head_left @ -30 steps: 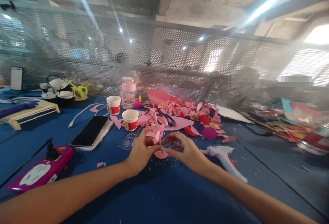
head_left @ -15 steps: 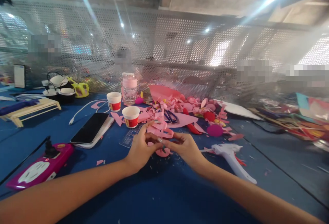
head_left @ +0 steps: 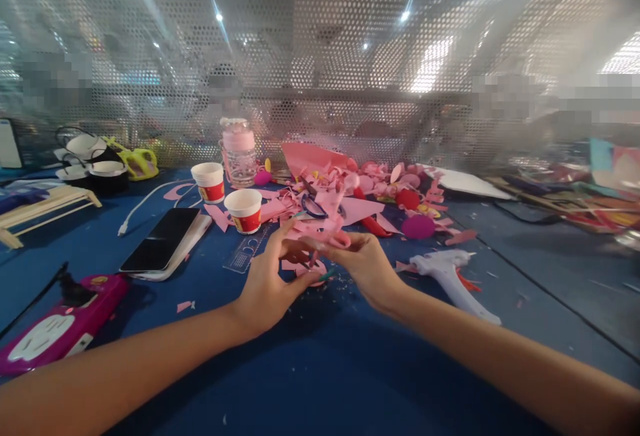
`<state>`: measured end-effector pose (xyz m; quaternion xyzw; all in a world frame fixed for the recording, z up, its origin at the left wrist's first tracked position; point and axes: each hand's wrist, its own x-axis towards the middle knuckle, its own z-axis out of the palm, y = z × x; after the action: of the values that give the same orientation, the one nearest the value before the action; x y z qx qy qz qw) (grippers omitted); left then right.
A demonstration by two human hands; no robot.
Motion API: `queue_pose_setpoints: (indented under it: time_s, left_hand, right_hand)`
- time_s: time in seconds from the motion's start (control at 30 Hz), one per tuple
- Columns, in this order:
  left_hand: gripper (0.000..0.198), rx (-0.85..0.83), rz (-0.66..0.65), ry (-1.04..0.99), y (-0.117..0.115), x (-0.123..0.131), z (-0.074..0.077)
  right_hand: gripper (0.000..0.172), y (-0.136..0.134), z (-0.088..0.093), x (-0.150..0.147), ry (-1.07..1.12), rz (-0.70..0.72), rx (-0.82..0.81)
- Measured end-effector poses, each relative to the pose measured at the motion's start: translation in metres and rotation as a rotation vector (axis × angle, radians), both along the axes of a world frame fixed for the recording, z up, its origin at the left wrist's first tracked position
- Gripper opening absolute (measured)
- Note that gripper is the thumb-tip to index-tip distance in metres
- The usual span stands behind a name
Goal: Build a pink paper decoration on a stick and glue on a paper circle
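Observation:
Between my two hands is a pink paper piece (head_left: pixel 333 226) with strips and a curled loop, above the blue table. My left hand (head_left: pixel 270 283) is at its left side, fingers curled round the lower part, with a small green bit showing near the thumb tip. My right hand (head_left: pixel 367 269) pinches the loop on the right side. Under the fingers lies a pink round piece, partly hidden. Behind the hands spreads a heap of pink paper scraps (head_left: pixel 370 186), with dark-handled scissors (head_left: pixel 313 206) among them.
A white glue gun (head_left: pixel 450 276) lies right. Two paper cups (head_left: pixel 243 211), a clear bottle (head_left: pixel 239 156), a phone (head_left: pixel 163 239) and a clear stencil (head_left: pixel 245 253) are on the left. Nearer is a magenta power strip (head_left: pixel 65 326). Perforated metal panels (head_left: pixel 350 89) stand behind.
The view has tipped down and turned slightly right. The pink piece is tilted to the right, and my right hand has moved up to its loop.

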<state>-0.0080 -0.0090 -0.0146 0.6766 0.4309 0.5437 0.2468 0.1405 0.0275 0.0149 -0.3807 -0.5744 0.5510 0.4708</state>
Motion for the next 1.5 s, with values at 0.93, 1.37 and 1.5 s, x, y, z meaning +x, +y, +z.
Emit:
queue_pose_setpoints:
  time_s: [0.93, 1.37, 1.5]
  left_hand:
    - [0.078, -0.015, -0.027, 1.005, -0.042, 0.006, -0.016]
    - [0.079, -0.028, -0.073, 0.922, -0.037, 0.004, -0.015]
    - [0.078, -0.017, -0.077, 0.871, -0.037, 0.004, -0.017]
  right_hand:
    - [0.024, 0.016, -0.030, 0.018, -0.159, -0.055, 0.212]
    - [0.027, 0.015, -0.028, 0.016, -0.315, -0.159, 0.266]
    - [0.024, 0.015, -0.030, 0.018, -0.328, -0.083, 0.277]
